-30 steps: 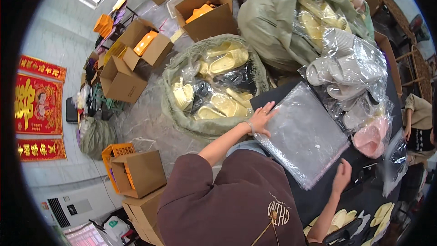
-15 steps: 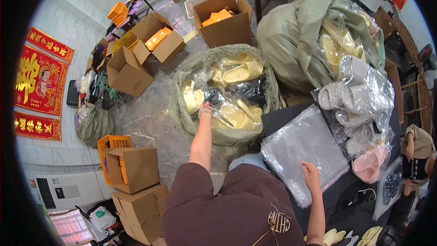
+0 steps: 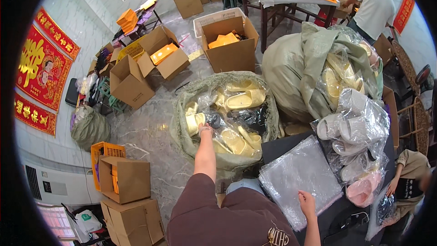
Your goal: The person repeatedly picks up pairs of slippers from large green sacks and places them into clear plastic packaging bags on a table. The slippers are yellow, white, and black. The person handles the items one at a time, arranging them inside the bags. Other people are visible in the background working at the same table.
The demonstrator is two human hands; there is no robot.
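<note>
My left hand (image 3: 205, 130) reaches down into an open woven sack (image 3: 180, 127) of slippers. It is at the edge of a pale yellow slipper (image 3: 195, 123), close to dark bagged slippers (image 3: 215, 119); its fingertips are too hidden to show whether they grip anything. More yellow slippers (image 3: 246, 99) in clear wrapping fill the sack. To the right, my right hand (image 3: 307, 202) hovers over a stack of clear plastic bags (image 3: 298, 173) on a black table, fingers loosely bent and apart, holding nothing. Beyond the stack lie bagged grey slippers (image 3: 353, 130) and a pink slipper (image 3: 363, 190).
A bulging sack (image 3: 291, 68) of bagged yellow slippers stands behind the table. Cardboard boxes (image 3: 230, 50) with orange packets stand beyond my sack, and stacked boxes (image 3: 132, 221) at lower left. At right, a seated person (image 3: 405, 177) touches a bagged dark item; another person (image 3: 373, 7) stands at the back.
My view has tilted up, so the sack and table sit lower in it. My left hand stays in the sack by the yellow slipper. The seated person's hand has come down onto the bagged dark item.
</note>
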